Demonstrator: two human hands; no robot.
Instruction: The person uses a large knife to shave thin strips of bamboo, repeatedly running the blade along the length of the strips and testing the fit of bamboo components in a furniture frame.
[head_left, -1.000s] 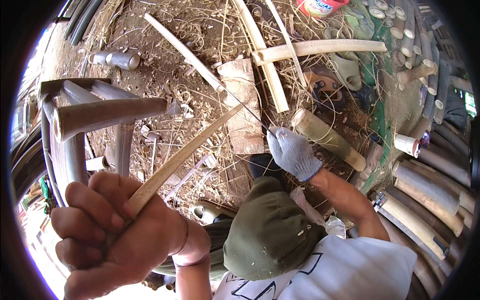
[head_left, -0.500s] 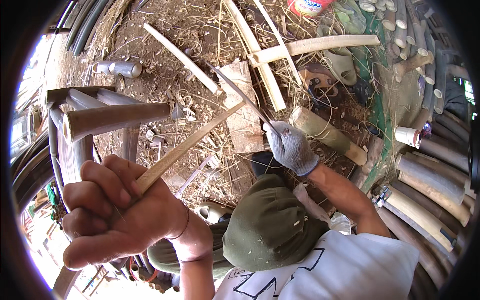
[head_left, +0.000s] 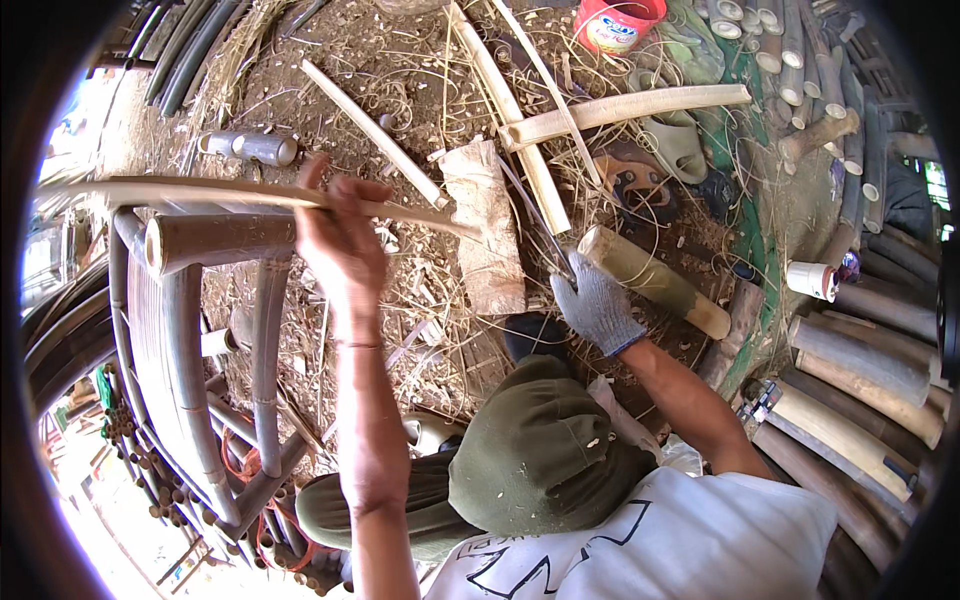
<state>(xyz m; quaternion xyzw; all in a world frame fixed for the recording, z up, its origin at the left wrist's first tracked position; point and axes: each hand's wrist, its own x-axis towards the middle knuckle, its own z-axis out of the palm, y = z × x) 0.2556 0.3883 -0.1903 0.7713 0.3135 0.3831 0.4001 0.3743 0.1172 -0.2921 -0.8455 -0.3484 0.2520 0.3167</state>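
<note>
A long pale bamboo strip (head_left: 240, 192) runs crosswise through my bare left hand (head_left: 345, 240). The hand is blurred by motion, with its fingers closed round the strip. One end of the strip lies over a flat, worn wood block (head_left: 488, 255) on the ground, and the other reaches far out to the left. My right hand (head_left: 600, 305), in a grey knitted glove, grips a knife with a long narrow blade (head_left: 540, 222). Its handle is hidden in the glove. The blade points away from me, beside the right edge of the block.
A bamboo frame (head_left: 185, 340) stands at the left. Split bamboo pieces (head_left: 640, 108) lie crossed ahead, near a red bucket (head_left: 620, 25). A thick bamboo section (head_left: 655, 280) lies beyond my glove. Bamboo poles (head_left: 860, 360) are stacked at the right. Shavings litter the ground (head_left: 400, 270).
My left hand has moved away from me and toward the block, and the strip now extends left beyond it. The knife has swung slightly right, off the block.
</note>
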